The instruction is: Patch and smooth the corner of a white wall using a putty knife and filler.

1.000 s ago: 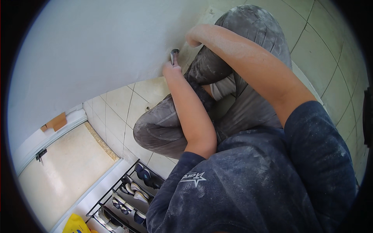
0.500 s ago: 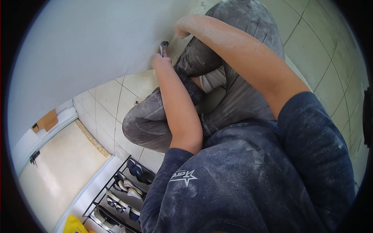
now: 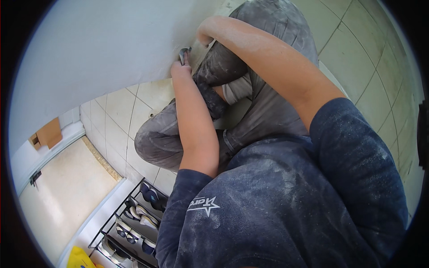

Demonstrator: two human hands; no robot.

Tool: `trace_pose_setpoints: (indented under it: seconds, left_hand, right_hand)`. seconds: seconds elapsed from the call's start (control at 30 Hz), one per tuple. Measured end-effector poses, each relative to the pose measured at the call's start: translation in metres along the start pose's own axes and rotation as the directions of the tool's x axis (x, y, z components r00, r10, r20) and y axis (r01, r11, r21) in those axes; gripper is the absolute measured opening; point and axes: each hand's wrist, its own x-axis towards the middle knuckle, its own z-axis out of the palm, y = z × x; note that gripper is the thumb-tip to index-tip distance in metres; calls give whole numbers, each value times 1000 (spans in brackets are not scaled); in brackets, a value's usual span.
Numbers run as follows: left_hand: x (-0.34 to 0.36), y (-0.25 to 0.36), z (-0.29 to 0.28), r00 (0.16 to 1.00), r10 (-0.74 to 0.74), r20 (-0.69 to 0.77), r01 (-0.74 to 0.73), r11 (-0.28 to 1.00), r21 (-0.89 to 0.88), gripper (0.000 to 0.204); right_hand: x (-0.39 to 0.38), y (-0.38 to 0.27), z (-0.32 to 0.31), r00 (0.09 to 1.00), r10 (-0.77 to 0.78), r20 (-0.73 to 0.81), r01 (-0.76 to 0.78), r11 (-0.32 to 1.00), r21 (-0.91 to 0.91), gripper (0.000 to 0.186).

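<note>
Sitting cross-legged on glossy cream square floor tiles, dusty grey trousers and dusty navy short-sleeved T-shirt, right up against a smooth white painted-looking wall. The left hand is closed around a small dark-grey and silvery tool, a finger lying along it, and the tool sits right by the wall low down, next to the near knee. Can't make out whether its tip actually touches. The right hand is bent over sharply at the wrist just beyond it, fingers tucked out of sight, so I can't tell if it's holding anything or how wide it is. As for how far along things are: the broad upper face of the wall looks even and pale, so I'd guess that bit's in decent shape, while the stretch by the hands looks greyer and duller, so I'd call that the part in hand. How much is left I honestly can't say, since the arm and knee block the far end. Off to the lower left there's a black metal shoe rack with shoes on it.
</note>
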Motion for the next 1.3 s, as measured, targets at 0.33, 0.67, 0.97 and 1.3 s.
trace_pose_setpoints:
  seconds: [0.33, 0.67, 0.97, 1.3]
  left_hand:
    - [11, -17, -11, 1000, 0, 1, 0, 1000, -4, 42]
    - [-17, -63, -63, 884, 303, 357, 357, -929, -97, 40]
    - [-113, -199, -183, 933, 347, -94, 351, -936, 28, 43]
    - [-37, -269, -189, 833, -498, -242, -528, -845, -80, 33]
  right_hand:
    - [13, 7, 4, 995, 103, 6, -103, 990, 97, 37]
    - [8, -2, 3, 991, -82, -106, 96, 986, 133, 35]
    - [3, 3, 2, 991, -25, -132, 43, 990, 132, 36]
    - [4, -32, 16, 961, -23, -274, 91, 967, 236, 33]
